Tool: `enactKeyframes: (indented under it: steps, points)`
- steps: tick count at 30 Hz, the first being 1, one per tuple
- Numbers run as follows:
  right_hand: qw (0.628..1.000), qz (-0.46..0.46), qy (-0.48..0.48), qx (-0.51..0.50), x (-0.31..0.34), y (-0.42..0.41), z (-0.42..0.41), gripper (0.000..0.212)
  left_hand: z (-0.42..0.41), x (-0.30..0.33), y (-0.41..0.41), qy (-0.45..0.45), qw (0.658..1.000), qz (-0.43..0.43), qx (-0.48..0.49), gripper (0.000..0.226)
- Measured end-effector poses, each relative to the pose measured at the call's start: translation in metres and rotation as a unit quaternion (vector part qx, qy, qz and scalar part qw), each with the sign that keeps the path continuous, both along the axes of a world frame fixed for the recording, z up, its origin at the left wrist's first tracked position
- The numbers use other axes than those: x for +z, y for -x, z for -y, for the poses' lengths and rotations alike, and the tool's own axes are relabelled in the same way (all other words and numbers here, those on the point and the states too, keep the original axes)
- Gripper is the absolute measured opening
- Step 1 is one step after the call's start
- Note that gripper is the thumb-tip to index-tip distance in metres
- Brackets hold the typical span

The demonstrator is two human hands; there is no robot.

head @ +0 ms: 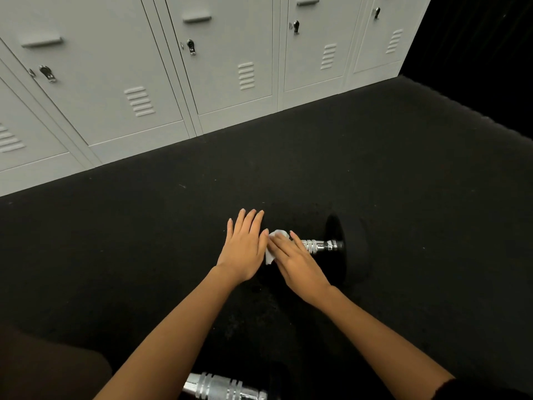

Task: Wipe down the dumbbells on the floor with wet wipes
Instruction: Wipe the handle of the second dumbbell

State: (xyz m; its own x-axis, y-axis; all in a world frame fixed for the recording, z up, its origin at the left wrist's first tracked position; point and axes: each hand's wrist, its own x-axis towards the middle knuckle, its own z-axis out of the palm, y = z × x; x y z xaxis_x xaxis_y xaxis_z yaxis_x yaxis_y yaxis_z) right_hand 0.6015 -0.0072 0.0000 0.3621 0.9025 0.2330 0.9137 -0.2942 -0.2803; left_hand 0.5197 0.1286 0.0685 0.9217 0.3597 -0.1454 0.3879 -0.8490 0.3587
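right hand (pixel 297 262) presses wipe (pixel 275 241) on dumbbell (pixel 331 246) | left hand (pixel 245 246) flat | lockers (pixel 173 67) behind

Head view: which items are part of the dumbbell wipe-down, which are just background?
In the job:
far dumbbell
near dumbbell
wet wipe
left hand, flat
right hand, pressing the wipe

Background:
lockers
black floor

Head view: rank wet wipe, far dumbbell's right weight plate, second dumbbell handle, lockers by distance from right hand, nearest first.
From the right hand:
1. wet wipe, under its fingers, just left.
2. right weight plate, to its right.
3. second dumbbell handle, at the bottom edge, near the person.
4. lockers, along the far wall.
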Motion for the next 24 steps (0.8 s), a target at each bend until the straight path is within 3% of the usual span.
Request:
enactKeyframes:
  steps: [8,12,16,18,24]
  points:
    - [0.99,0.129,0.051,0.01,-0.008,-0.011,0.028,0.062,0.0,-0.003,-0.001,0.006,1.0,0.017,0.012,0.051]
    - [0.994,0.104,0.039,-0.021,-0.014,-0.012,0.033,0.063,-0.001,0.0,-0.002,0.045,0.999,0.014,0.013,0.051]
    - [0.996,-0.009,-0.028,-0.085,0.0,-0.001,0.004,0.036,-0.005,0.001,-0.004,0.063,0.998,-0.01,0.008,0.051]
    - [0.996,-0.023,0.018,-0.087,0.009,-0.005,-0.014,0.028,-0.005,0.002,-0.004,0.064,0.998,-0.021,0.003,0.052]
    - [0.958,-0.106,0.25,-0.089,0.035,-0.026,-0.046,0.04,-0.007,0.004,-0.004,0.062,0.997,-0.054,-0.002,0.053]
